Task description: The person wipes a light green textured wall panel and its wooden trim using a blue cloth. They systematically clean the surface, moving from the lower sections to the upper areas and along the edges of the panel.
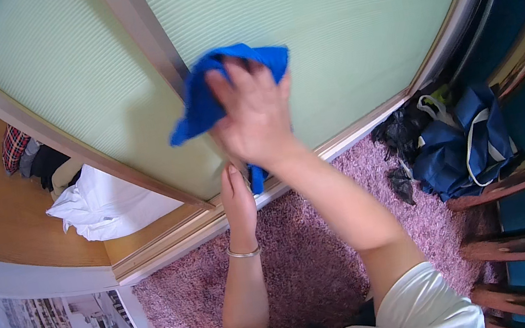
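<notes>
My right hand (253, 108), slightly blurred, presses a blue cloth (201, 96) against the pale green ribbed panel of a sliding wardrobe door (332, 22), beside its metal frame strip (149, 32). Fingers are spread over the cloth, and a corner of it hangs out to the left. Lower down, my left hand (238, 194), with a bangle (244, 253) at the wrist, is held upright at the door's edge. A further piece of blue cloth (258, 177) shows just right of it; whether the left fingers hold anything cannot be told.
Folded clothes (46, 161) and a white cloth item (103, 206) lie in the wardrobe's open section at left. A pinkish-purple shaggy rug (304, 256) covers the floor. Dark blue bags (453, 153) and black plastic bags (400, 133) lie at right, near curved rails (521, 246).
</notes>
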A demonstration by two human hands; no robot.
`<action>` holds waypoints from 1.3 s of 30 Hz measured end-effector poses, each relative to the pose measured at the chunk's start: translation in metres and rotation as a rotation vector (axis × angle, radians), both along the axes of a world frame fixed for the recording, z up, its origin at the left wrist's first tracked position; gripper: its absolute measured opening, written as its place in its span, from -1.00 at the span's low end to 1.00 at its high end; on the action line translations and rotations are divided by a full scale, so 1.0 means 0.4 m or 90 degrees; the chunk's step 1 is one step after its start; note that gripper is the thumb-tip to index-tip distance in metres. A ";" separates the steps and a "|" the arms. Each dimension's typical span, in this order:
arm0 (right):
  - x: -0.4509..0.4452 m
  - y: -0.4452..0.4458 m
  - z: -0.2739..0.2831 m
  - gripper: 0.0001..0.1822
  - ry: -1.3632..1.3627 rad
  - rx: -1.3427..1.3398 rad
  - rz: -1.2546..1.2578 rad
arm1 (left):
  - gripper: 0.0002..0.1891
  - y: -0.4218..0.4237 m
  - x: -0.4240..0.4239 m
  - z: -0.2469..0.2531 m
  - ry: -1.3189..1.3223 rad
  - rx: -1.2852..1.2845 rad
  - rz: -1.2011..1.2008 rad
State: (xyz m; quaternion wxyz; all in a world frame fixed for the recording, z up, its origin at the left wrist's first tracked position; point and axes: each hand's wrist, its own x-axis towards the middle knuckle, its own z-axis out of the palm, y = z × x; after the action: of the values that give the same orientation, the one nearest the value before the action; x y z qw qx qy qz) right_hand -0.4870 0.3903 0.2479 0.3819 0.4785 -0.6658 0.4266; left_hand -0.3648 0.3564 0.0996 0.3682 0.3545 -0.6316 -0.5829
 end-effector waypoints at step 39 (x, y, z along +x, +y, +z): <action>-0.240 0.111 -0.328 -0.36 -0.061 -0.034 -0.143 | -0.59 0.014 -0.021 -0.021 0.039 0.002 -0.015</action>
State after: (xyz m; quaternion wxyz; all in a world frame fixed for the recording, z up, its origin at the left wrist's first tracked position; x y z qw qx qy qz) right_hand -0.5829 0.4347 0.1167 0.4074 0.3694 -0.7213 0.4211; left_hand -0.3733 0.3619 0.0912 0.3801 0.3293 -0.6233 -0.5989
